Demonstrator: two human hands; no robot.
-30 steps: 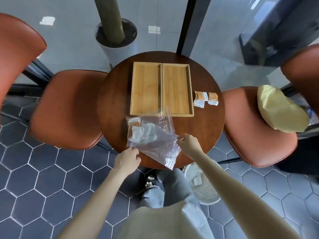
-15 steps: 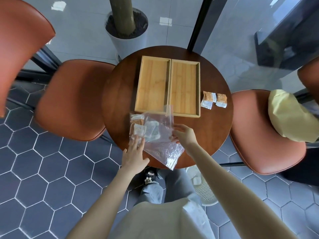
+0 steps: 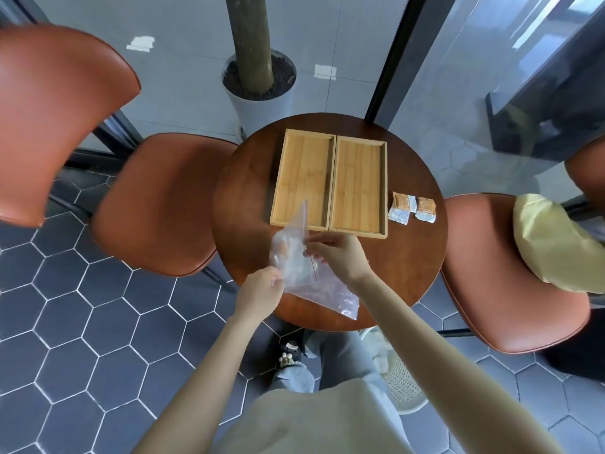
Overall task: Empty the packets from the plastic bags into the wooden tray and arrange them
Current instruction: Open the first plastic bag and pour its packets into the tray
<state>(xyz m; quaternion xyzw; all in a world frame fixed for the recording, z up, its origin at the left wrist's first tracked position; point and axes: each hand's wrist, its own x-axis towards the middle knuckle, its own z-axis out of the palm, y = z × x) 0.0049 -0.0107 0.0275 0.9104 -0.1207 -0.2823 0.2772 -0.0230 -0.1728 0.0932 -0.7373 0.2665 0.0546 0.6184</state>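
A clear plastic bag [image 3: 296,257] with a red zip line stands lifted above the near edge of the round wooden table [image 3: 412,273]; packets show faintly inside it. My left hand [image 3: 262,294] pinches the bag's near left edge. My right hand [image 3: 339,253] grips its right side by the zip line. Behind the bag lie two empty wooden trays side by side, the left tray [image 3: 302,181] and the right tray [image 3: 358,188]. Two orange-and-white packets [image 3: 412,208] rest on the table right of the trays.
Orange-brown chairs stand left [image 3: 157,204] and right [image 3: 501,283] of the table; the right one holds a yellow cushion [image 3: 556,244]. A white planter with a trunk [image 3: 258,90] is behind the table. A white perforated basket [image 3: 399,381] sits on the floor by my legs.
Both hands have raised the bag from lying flat to nearly upright. My left hand went from resting on it to pinching its edge; my right hand moved up to the zip line.
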